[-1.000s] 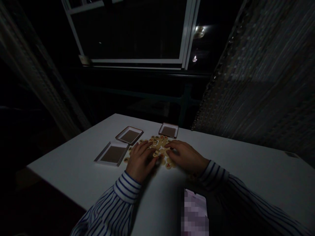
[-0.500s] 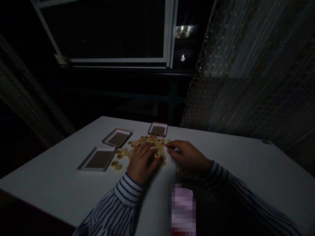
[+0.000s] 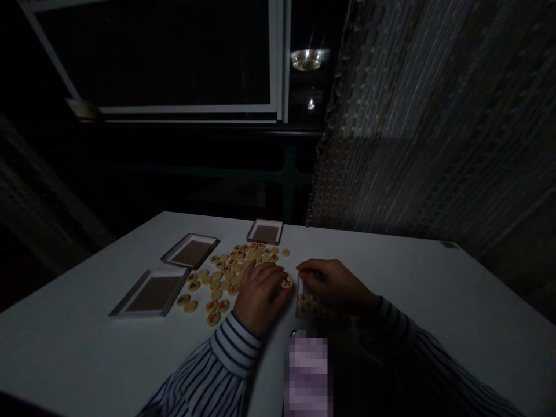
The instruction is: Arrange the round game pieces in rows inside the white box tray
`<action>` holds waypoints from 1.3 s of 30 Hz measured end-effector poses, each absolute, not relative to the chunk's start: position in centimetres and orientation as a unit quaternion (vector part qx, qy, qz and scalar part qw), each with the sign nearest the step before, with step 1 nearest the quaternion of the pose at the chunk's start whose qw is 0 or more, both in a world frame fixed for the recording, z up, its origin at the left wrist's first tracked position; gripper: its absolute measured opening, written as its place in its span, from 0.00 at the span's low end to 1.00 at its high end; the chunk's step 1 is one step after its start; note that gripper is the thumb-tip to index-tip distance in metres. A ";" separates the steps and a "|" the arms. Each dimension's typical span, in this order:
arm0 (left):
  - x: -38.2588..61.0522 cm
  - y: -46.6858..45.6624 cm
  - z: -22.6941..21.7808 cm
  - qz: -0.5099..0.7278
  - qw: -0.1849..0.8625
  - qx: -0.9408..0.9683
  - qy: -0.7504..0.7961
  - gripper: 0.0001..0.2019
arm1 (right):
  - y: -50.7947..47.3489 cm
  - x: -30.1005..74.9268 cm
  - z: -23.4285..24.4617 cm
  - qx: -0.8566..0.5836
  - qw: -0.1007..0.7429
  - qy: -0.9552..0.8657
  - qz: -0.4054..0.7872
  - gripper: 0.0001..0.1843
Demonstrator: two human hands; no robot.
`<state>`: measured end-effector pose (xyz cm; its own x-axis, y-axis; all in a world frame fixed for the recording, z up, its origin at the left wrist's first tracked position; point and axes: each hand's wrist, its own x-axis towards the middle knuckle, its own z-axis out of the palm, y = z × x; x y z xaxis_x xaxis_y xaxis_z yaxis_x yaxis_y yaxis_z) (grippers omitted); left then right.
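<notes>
Several round cream game discs [image 3: 226,272] with red and black marks lie spread on a white table [image 3: 434,307]. My left hand [image 3: 259,292] rests palm down on the discs, its fingers curled, with one disc [image 3: 286,282] at its fingertips. My right hand [image 3: 334,284] lies beside it, fingers bent over a small clear box of discs [image 3: 309,301], its grip unclear in the dim light. Both sleeves are striped blue and white.
Two shallow brown-lined trays [image 3: 150,292] [image 3: 190,251] lie at the left and a smaller tray [image 3: 264,231] at the back. A blurred patch [image 3: 307,373] is near the front edge. A beaded curtain [image 3: 412,133] hangs at the right, a dark window [image 3: 174,58] behind.
The view has swung right and down. Both hands drew back toward me, leaving more discs uncovered at the left. The clear box of discs now shows under my right hand.
</notes>
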<state>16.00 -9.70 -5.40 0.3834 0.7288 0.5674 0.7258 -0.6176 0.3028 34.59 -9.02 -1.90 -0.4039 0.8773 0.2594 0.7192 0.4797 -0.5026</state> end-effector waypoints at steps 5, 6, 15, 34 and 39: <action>17.2 -9.6 -5.5 0.342 0.011 0.837 0.427 0.09 | -9.1 35.4 -2.3 -0.489 0.260 -0.812 0.182 0.14; 17.4 -9.5 -5.6 0.342 0.012 0.838 0.425 0.09 | -9.1 35.5 -2.4 -0.490 0.262 -0.810 0.187 0.13; 18.3 -9.0 -6.4 0.347 0.024 0.836 0.424 0.09 | -8.8 36.4 -3.7 -0.502 0.278 -0.794 0.201 0.11; 19.5 -9.2 -7.2 0.364 0.075 0.835 0.406 0.10 | -8.6 36.9 -5.2 -0.470 0.306 -0.776 0.290 0.11; 19.6 -9.1 -7.9 0.391 0.117 0.815 0.410 0.12 | -8.6 37.1 -5.1 -0.469 0.310 -0.766 0.310 0.11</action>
<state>19.58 -9.09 -7.88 0.3569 0.7607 0.5422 0.5777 -0.6358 0.5118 37.09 -8.55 -5.14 -0.3672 0.9117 0.1843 0.5273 0.3672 -0.7663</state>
